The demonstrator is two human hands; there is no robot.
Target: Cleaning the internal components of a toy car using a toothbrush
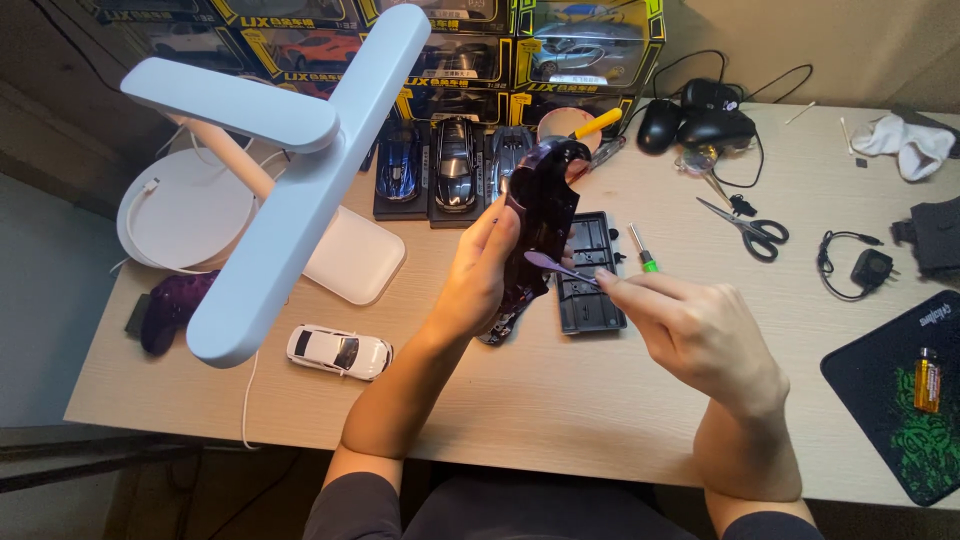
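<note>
Centrally, left hand (pixel 478 275) gripping purple car body (pixel 541 215) upright, right hand (pixel 700 335) pinching small purple part (pixel 556 266)

Left hand (pixel 478 275) covers the car shell (pixel 540 215) lower half; fingers behind it hidden, and the small purple part (pixel 555 266) pinched by right hand (pixel 700 335) too small to identify. Lamp (pixel 285 190) blocks part of the purple car (pixel 170 310) at 9 o'clock and the boxes (pixel 470 50) at 12, themselves cut by the top edge. Mat (pixel 905 400) at 4 o'clock and dark object (pixel 935 235) at 3 are cut by the right edge; both forearms leave the bottom edge.
</note>
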